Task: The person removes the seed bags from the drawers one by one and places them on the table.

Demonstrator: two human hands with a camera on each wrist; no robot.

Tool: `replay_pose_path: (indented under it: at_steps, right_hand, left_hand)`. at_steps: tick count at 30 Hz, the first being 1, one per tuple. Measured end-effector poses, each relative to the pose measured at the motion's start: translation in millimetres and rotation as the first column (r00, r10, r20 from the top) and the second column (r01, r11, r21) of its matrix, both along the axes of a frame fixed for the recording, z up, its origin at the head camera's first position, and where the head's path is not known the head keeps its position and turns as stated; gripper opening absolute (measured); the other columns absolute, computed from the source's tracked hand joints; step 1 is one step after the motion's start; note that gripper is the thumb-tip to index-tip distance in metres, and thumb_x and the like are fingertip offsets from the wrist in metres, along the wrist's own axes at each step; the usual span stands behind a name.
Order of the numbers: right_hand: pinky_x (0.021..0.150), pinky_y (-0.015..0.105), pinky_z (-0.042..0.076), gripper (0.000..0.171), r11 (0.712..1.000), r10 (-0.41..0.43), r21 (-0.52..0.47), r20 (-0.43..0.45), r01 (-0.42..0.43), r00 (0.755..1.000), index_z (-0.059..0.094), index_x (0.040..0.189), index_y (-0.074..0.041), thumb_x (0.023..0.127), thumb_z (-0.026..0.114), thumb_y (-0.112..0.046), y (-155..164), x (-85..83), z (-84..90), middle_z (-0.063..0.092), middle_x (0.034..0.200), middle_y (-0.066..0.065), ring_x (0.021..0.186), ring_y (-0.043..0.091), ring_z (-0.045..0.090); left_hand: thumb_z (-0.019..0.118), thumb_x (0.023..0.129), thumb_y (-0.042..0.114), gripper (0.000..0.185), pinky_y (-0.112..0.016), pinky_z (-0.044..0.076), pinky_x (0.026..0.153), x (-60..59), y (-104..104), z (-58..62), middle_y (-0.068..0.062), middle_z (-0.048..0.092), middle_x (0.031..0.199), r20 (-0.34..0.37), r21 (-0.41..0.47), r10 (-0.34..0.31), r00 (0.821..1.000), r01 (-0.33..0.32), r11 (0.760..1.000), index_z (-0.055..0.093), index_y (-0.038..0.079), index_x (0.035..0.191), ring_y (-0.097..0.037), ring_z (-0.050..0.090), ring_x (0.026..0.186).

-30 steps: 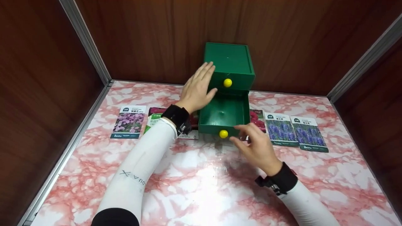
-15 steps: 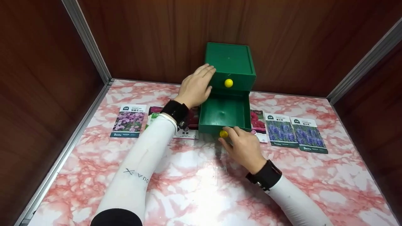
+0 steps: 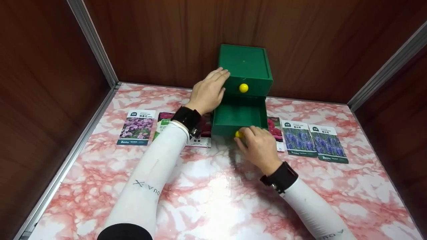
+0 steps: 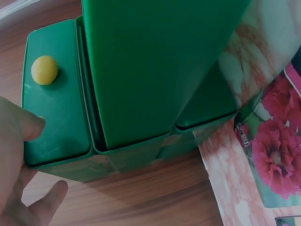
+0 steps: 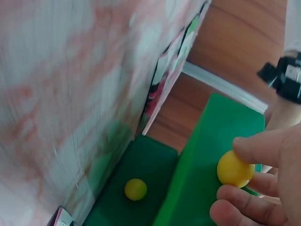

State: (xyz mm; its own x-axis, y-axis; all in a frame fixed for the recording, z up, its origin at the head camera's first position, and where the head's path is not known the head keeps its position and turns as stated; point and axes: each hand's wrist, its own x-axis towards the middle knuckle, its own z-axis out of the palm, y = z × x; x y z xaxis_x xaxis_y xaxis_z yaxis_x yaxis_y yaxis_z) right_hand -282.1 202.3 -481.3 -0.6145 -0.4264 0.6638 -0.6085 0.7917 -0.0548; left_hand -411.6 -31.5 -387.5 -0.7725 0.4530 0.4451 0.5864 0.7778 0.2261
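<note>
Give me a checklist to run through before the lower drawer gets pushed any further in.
1. Right hand on the lower knob: ok, fingers pinch it.
2. Left hand bracing the green box: ok, it rests on the box's left side by the upper drawer.
3. Lower drawer empty: ok as far as seen, only bare green floor shows.
4. Upper drawer shut: ok, its front with the upper knob sits flush.
5. Seed packets out of the drawer's path: cannot tell, the red-flower packet lies right beside the drawer.
6. Left fingers away from the drawer gap: ok, they lie above it.
</note>
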Motion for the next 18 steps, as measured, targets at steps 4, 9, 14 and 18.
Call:
replay_pose_path:
  at_steps: [4, 9, 14, 18]
  right_hand:
    - [0.073, 0.047, 0.063, 0.029, 0.999, -0.026, -0.040, 0.045, 0.028, 0.999, 0.073, 0.113, -0.006, 0.101, 0.086, -0.029, -3.3, -17.9, 3.6, 0.072, 0.095, 0.012, 0.081, 0.033, 0.072]
    - [0.073, 0.049, 0.062, 0.029, 0.991, -0.073, -0.101, 0.137, 0.088, 0.988, 0.073, 0.116, -0.006, 0.103, 0.084, -0.030, -7.0, -41.1, 9.0, 0.072, 0.099, 0.013, 0.085, 0.034, 0.072]
    - [0.078, 0.048, 0.062, 0.032, 0.967, -0.112, -0.184, 0.307, 0.174, 0.945, 0.072, 0.120, -0.007, 0.104, 0.083, -0.033, -8.1, -58.8, 13.7, 0.071, 0.106, 0.011, 0.091, 0.031, 0.071]
    - [0.082, 0.049, 0.062, 0.034, 0.948, -0.138, -0.216, 0.381, 0.233, 0.914, 0.070, 0.124, -0.007, 0.105, 0.082, -0.033, -8.5, -70.9, 16.5, 0.071, 0.110, 0.012, 0.094, 0.032, 0.071]
  left_hand:
    - [0.050, 0.119, 0.017, 0.049, -0.036, 0.050, 0.118, 0.5, -2.4, 1.1, -0.002, 0.047, 0.174, 0.005, 0.000, 0.003, 1.000, -0.003, 1.000, 0.051, 0.012, 0.168, -0.016, 0.033, 0.165]
    - [0.046, 0.119, 0.014, 0.049, -0.035, 0.047, 0.121, -0.8, -2.5, -0.4, -0.002, 0.047, 0.174, -0.001, 0.006, 0.000, 1.000, 0.000, 1.000, 0.052, 0.010, 0.167, -0.017, 0.034, 0.165]
    - [0.050, 0.119, 0.015, 0.049, -0.033, 0.043, 0.124, -0.7, -0.5, -2.4, -0.003, 0.047, 0.174, 0.006, 0.031, -0.011, 1.000, 0.011, 0.999, 0.051, 0.009, 0.167, -0.017, 0.033, 0.165]
    - [0.050, 0.118, 0.014, 0.048, -0.033, 0.045, 0.123, 0.7, 0.1, -1.3, -0.003, 0.048, 0.173, -0.003, 0.039, -0.014, 1.000, 0.014, 0.999, 0.052, 0.009, 0.166, -0.017, 0.034, 0.165]
